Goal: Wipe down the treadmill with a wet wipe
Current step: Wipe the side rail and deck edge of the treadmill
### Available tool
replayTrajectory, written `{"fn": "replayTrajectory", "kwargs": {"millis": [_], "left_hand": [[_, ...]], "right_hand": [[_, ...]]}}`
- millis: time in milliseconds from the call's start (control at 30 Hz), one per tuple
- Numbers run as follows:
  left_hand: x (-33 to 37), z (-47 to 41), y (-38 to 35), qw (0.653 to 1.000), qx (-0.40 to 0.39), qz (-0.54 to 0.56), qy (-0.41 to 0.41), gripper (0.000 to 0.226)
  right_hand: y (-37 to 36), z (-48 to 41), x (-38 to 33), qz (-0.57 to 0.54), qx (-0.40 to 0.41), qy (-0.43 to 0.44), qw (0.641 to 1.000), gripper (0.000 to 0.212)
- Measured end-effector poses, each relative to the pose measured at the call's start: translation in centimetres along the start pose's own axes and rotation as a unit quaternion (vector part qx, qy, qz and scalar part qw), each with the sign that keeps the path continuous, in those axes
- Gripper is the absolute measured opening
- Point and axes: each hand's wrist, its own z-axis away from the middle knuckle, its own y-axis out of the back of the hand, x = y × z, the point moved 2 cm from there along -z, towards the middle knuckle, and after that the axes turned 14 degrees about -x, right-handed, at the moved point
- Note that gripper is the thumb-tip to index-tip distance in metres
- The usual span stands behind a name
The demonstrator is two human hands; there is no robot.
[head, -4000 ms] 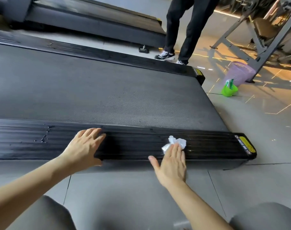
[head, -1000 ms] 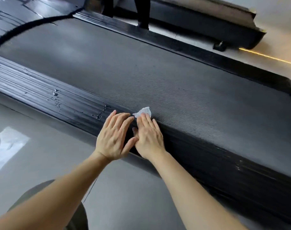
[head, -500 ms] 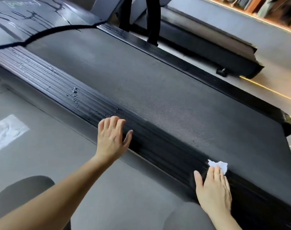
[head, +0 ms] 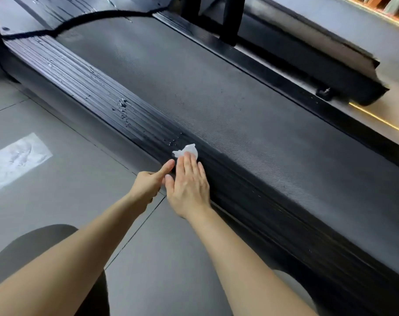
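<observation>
The right hand [head: 189,185], its grip flat and open, presses the wet wipe [head: 186,152] under its fingertips onto the treadmill [head: 148,131] side rail.

I see a grey tiled floor [head: 57,197] with a pale light patch [head: 14,160], and a second black treadmill [head: 308,55] behind with a yellow floor strip [head: 376,119].

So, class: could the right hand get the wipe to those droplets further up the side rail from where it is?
Probably yes. The right hand presses the wipe flat on the rail, and the droplets lie further along the same bare strip. Only the left hand sits close by, off to the side.
</observation>
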Motion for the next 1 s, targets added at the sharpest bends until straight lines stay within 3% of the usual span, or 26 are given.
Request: {"fn": "replayTrajectory", "kwargs": {"millis": [133,300,400,500,633,800,900,1000], "left_hand": [[-0.4,-0.3,0.3,1.000,-0.016,0.014,0.009,0.082],[-0.8,-0.7,0.1,0.999,-0.036,0.010,-0.019,0.084],[-0.9,-0.6,0.0,0.998,-0.063,0.021,-0.015,0.081],[-0.9,-0.7,-0.1,0.997,-0.068,0.028,-0.014,0.077],[-1.2,-0.6,-0.4,0.998,-0.025,0.049,-0.016,0.078],[-1.5,-0.7,-0.4,0.997,0.015,0.062,-0.039,0.080],[-2.0,-0.7,-0.9,0.996,0.045,0.058,-0.046,0.085],[-2.6,-1.2,-1.6,0.994,0.064,0.073,-0.050,0.087]], "right_hand": [[-1.0,4.4,4.2,0.017,0.019,0.001,1.000,0.072],[-3.1,15.2,12.4,0.089,0.020,-0.219,0.971,0.084],[-3.2,16.2,12.7,0.062,0.024,-0.317,0.946,0.093],[-3.2,13.1,8.6,0.032,0.036,-0.300,0.953,0.094],[-2.8,6.7,1.6,0.065,0.009,-0.200,0.978,0.094],[-2.4,3.9,-1.1,0.087,0.018,-0.065,0.994,0.074],[-2.7,8.5,4.2,0.074,0.025,-0.099,0.992,0.063],[-3.1,15.7,12.0,0.064,0.020,-0.245,0.967,0.066]]}}
